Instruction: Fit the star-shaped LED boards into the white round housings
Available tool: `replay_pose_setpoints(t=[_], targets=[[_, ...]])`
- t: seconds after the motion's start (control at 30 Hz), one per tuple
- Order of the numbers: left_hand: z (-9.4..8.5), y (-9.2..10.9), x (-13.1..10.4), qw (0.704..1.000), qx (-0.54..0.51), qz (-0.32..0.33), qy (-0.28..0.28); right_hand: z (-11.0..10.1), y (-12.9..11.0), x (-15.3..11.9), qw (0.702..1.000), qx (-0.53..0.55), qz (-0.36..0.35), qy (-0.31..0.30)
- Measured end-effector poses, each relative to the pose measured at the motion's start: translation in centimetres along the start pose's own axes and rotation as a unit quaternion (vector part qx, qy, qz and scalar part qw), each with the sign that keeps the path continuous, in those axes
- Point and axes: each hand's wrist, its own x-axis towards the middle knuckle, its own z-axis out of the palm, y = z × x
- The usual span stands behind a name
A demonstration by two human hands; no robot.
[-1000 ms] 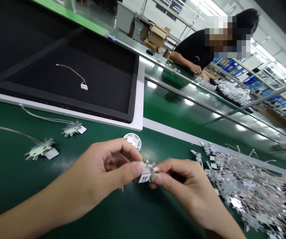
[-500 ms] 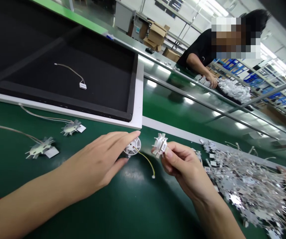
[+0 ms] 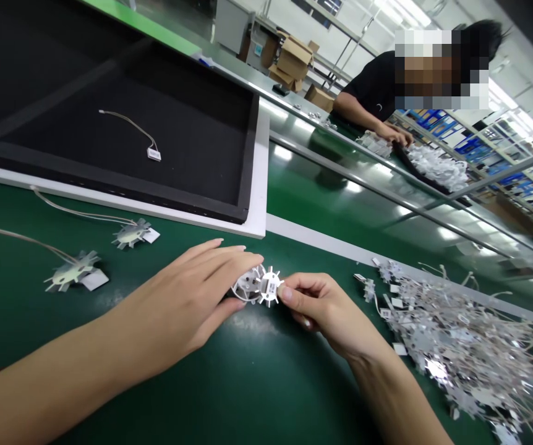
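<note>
A round white spoked part [image 3: 247, 285] is held between the thumb and fingers of my left hand [image 3: 192, 290], low over the green table. My right hand [image 3: 315, 303] pinches a white star-shaped piece [image 3: 270, 286] with a small printed label. That piece is at the right side of the round part and overlaps its edge; whether they touch is unclear. The yellow wire of the round part is hidden. At the left, two star-shaped pieces [image 3: 132, 233] [image 3: 72, 272] with wires and white tabs lie on the table.
A black tray [image 3: 192, 142] with a white border holds one small labelled part with a wire [image 3: 154, 154]. A heap of star-shaped pieces and wires [image 3: 465, 340] spreads at the right. Across the table, a person [image 3: 368, 89] handles a white pile [image 3: 438, 167].
My right hand has moved left, bringing the star-shaped piece from apart to over the round part's edge. Another person's hand has drawn back from the heap at the right.
</note>
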Motion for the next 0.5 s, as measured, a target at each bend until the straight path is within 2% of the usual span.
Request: replay_pose_setpoints(t=[0.23, 0.5], targets=[[0.15, -0.02, 0.21, 0.999, 0.020, 0.039, -0.003, -0.48, 0.41, 0.48, 0.999, -0.014, 0.038, 0.006], [0.15, -0.18, 0.15, 1.000, 0.003, 0.027, -0.007, -0.63, 0.39, 0.90, 0.998, -0.001, 0.055, -0.007]])
